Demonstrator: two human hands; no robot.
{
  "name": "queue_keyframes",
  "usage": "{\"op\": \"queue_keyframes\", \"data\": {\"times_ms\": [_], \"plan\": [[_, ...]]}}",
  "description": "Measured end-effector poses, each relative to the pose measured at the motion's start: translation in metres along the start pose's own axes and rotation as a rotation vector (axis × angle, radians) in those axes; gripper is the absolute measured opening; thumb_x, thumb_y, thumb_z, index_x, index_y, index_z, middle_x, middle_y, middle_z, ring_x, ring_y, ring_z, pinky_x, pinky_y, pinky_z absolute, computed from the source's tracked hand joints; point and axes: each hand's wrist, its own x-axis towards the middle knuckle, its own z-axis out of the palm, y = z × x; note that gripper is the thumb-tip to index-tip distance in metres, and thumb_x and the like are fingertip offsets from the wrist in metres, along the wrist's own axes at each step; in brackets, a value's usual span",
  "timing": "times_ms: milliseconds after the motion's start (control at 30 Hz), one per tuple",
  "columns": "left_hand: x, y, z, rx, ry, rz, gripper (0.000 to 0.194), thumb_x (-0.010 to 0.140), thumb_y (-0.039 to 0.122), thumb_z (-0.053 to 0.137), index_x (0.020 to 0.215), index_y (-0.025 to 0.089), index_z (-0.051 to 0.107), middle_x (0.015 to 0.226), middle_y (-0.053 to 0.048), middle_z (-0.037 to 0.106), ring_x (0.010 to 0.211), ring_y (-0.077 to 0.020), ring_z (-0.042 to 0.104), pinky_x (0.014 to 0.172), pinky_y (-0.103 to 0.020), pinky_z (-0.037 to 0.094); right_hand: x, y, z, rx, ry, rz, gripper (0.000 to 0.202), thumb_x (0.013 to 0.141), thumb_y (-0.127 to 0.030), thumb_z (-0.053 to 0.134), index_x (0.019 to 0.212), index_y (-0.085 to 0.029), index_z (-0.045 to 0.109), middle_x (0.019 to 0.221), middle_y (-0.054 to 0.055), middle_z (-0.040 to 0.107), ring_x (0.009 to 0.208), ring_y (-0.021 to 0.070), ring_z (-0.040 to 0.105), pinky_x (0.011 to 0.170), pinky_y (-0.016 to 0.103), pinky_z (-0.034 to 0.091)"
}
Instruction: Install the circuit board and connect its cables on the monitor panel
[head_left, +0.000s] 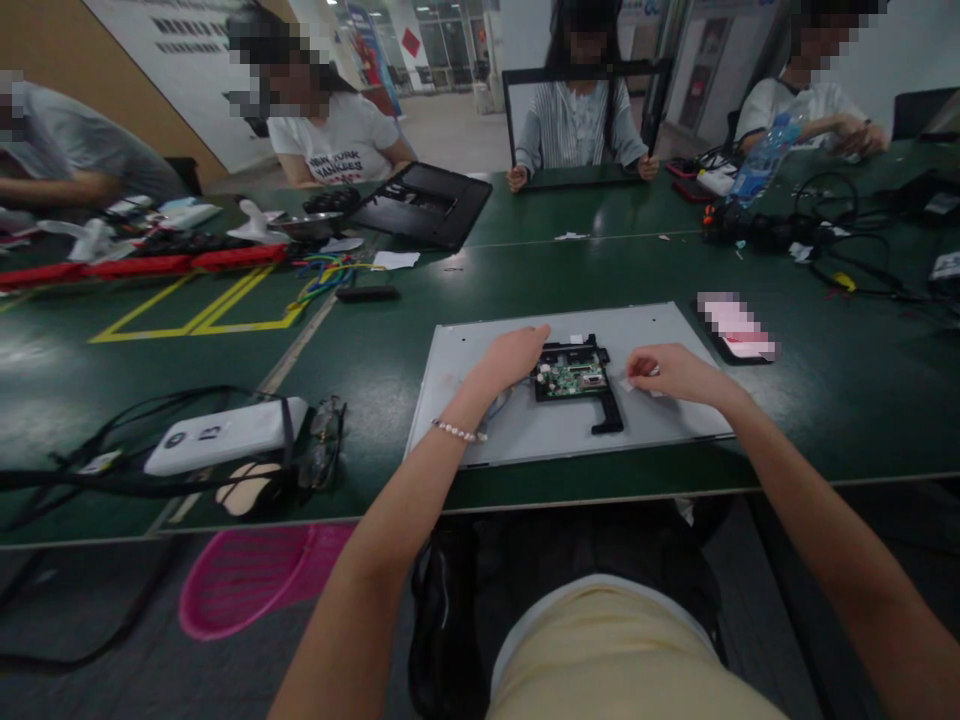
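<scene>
A grey flat panel [495,440] lies in front of me near the table edge. On it rests a black plastic bracket [609,412] holding a green circuit board [574,377]. My left hand [516,357] is at the board's upper left corner, its fingers closed and bent inward; what they hold, if anything, is hidden. Thin cables [495,403] lie beneath that wrist. Right of the bracket, my right hand [675,374] is closed in a pinch just above the panel. Something small and whitish shows by its fingertips, too small to name.
A phone [736,328] lies to the panel's right. On the left are a white power bank [225,435] with black cables, glasses [324,445] and a beige mouse-shaped object [250,487]. Across the table, a person holds a black frame [585,180] near a black cover [424,205].
</scene>
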Motion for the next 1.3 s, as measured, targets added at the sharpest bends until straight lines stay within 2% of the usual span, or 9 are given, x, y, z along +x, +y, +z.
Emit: {"op": "queue_keyframes", "data": {"times_ms": [167, 400, 533, 600, 667, 767, 967, 1100, 1300], "plan": [[0.000, 0.000, 0.000, 0.005, 0.011, -0.005, 0.024, 0.098, 0.017, 0.035, 0.114, 0.015, 0.052, 0.099, -0.011, 0.068, 0.088, -0.0222, 0.066, 0.071, -0.028, 0.043, -0.001, -0.001, -0.001, 0.104, 0.017, 0.046, 0.012, 0.077, -0.018, 0.061, 0.086, -0.019, 0.068, 0.081, 0.004, 0.070, 0.075, 0.0164, 0.065, 0.066, 0.026, 0.050], [-0.002, 0.004, -0.005, 0.022, -0.001, -0.037, 0.026, 0.100, 0.022, 0.034, 0.117, 0.014, 0.053, 0.098, -0.012, 0.068, 0.087, -0.0231, 0.066, 0.071, -0.030, 0.045, 0.001, -0.006, -0.003, 0.446, -0.052, 0.204, 0.017, 0.078, -0.026, 0.064, 0.091, -0.016, 0.070, 0.076, 0.005, 0.069, 0.062, 0.0122, 0.060, 0.053, 0.023, 0.048], [-0.004, 0.005, -0.011, 0.051, 0.053, -0.061, 0.030, 0.101, 0.031, 0.034, 0.110, 0.013, 0.057, 0.099, -0.012, 0.066, 0.088, -0.0231, 0.065, 0.074, -0.031, 0.045, 0.002, -0.009, 0.002, 0.500, -0.046, 0.252, 0.019, 0.075, -0.027, 0.069, 0.090, -0.016, 0.070, 0.076, 0.004, 0.069, 0.058, 0.0094, 0.058, 0.049, 0.019, 0.045], [-0.004, 0.006, -0.015, 0.052, 0.112, -0.047, 0.031, 0.101, 0.027, 0.032, 0.111, 0.013, 0.058, 0.103, -0.012, 0.063, 0.089, -0.0215, 0.064, 0.076, -0.030, 0.045, 0.004, -0.008, 0.007, 0.514, -0.036, 0.237, 0.016, 0.075, -0.025, 0.068, 0.088, -0.016, 0.069, 0.073, 0.003, 0.068, 0.055, 0.0087, 0.057, 0.048, 0.019, 0.044], [-0.004, 0.008, -0.019, 0.031, 0.191, 0.038, 0.030, 0.099, 0.018, 0.032, 0.115, 0.012, 0.056, 0.108, -0.012, 0.061, 0.095, -0.0210, 0.061, 0.079, -0.030, 0.045, 0.006, -0.007, 0.011, 0.530, -0.019, 0.219, 0.013, 0.075, -0.023, 0.067, 0.086, -0.016, 0.068, 0.070, 0.002, 0.067, 0.054, 0.0090, 0.057, 0.048, 0.019, 0.044], [-0.006, 0.020, -0.024, -0.045, 0.296, 0.264, 0.034, 0.094, 0.008, 0.034, 0.121, 0.012, 0.054, 0.117, -0.013, 0.057, 0.107, -0.0224, 0.055, 0.091, -0.033, 0.042, 0.009, -0.006, 0.016, 0.524, 0.005, 0.220, 0.012, 0.075, -0.022, 0.065, 0.085, -0.017, 0.067, 0.070, 0.002, 0.068, 0.055, 0.0101, 0.060, 0.049, 0.020, 0.046], [-0.015, 0.058, -0.022, -0.193, 0.293, 0.605, 0.032, 0.098, 0.019, 0.036, 0.124, 0.017, 0.055, 0.123, -0.012, 0.056, 0.116, -0.0228, 0.049, 0.103, -0.039, 0.037, 0.012, 0.000, 0.020, 0.519, 0.031, 0.185, 0.011, 0.077, -0.023, 0.064, 0.086, -0.017, 0.067, 0.069, 0.003, 0.070, 0.060, 0.0130, 0.065, 0.056, 0.023, 0.054], [-0.017, 0.066, -0.013, -0.170, 0.244, 0.685, 0.028, 0.098, 0.025, 0.041, 0.119, 0.019, 0.059, 0.124, -0.011, 0.056, 0.119, -0.0237, 0.048, 0.104, -0.040, 0.036, 0.012, 0.002, 0.021, 0.482, 0.042, 0.168, 0.012, 0.076, -0.022, 0.063, 0.087, -0.018, 0.067, 0.070, 0.003, 0.071, 0.058, 0.0129, 0.064, 0.052, 0.022, 0.052], [-0.014, 0.064, -0.003, -0.090, 0.259, 0.684, 0.027, 0.099, 0.024, 0.041, 0.112, 0.015, 0.063, 0.120, -0.012, 0.058, 0.119, -0.0242, 0.049, 0.101, -0.040, 0.038, 0.010, -0.004, 0.021, 0.401, 0.048, 0.146, 0.018, 0.076, -0.022, 0.060, 0.092, -0.017, 0.067, 0.072, 0.003, 0.071, 0.056, 0.0118, 0.064, 0.047, 0.019, 0.048]]}}
